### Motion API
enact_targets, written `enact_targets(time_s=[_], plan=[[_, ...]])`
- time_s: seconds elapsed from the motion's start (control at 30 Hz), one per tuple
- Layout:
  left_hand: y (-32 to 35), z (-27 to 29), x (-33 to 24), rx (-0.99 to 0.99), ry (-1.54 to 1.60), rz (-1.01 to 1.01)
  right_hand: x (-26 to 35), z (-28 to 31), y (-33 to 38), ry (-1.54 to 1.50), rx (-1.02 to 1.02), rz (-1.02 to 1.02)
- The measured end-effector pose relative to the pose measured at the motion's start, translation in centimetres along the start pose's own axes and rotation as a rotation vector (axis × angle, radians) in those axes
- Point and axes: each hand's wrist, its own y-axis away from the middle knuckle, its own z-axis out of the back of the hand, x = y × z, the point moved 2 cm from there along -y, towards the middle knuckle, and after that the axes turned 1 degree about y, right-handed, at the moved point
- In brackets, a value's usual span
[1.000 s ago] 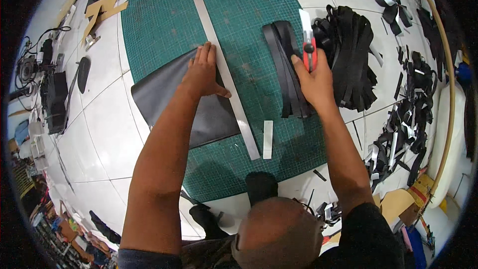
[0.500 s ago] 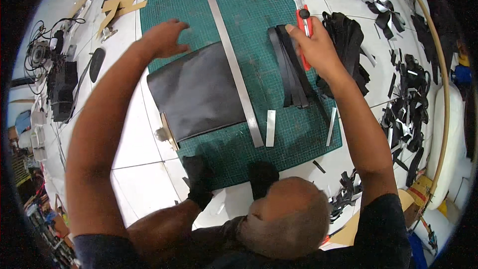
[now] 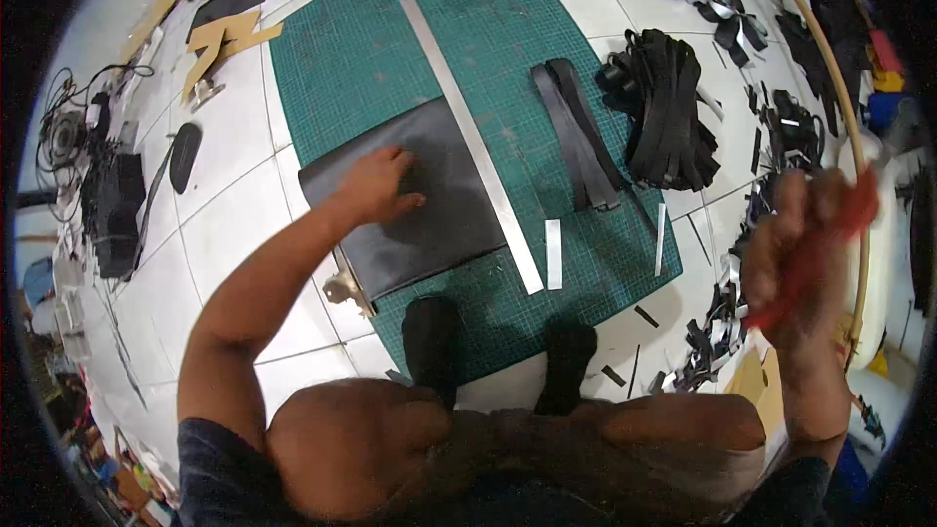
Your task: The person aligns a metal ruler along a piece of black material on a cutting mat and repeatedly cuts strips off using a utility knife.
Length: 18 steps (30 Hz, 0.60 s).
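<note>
My left hand (image 3: 376, 185) is open over a folded black leather-like sheet (image 3: 439, 220), fingers apart; whether it touches the surface I cannot tell. A long steel ruler (image 3: 468, 141) lies along the sheet's right edge. Away to the right, my right hand (image 3: 795, 273), blurred by motion, is closed around a red utility knife (image 3: 830, 249); its blade cannot be made out. A metal clip (image 3: 346, 291) grips the sheet's near left edge. Sheet and ruler rest on a green cutting mat (image 3: 361, 49).
Dark strips (image 3: 576, 137) lie on the mat's right side, beside a thick black strip bundle (image 3: 672, 112). Two small pale strips, one a white strip (image 3: 554, 254), sit near the front. Black offcuts (image 3: 717, 332) litter the right floor. Tan card pieces (image 3: 229, 44) lie far left.
My right hand has swung the knife from above the dark strips to the near right. My left hand has come from the sheet's far edge to over its middle. The view has shifted slightly.
</note>
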Motion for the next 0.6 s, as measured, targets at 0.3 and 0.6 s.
enact_targets(time_s=[0.3, 0.6], plan=[[-8.6, -4.1, -2.3, -0.497, -0.025, 0.002, -17.8, -1.5, -2.7, 0.52, -0.082, -0.543], [-8.7, -3.8, -2.3, -0.415, -0.005, 0.01, -29.3, -7.9, 3.1, 1.117, -0.079, -0.254]])
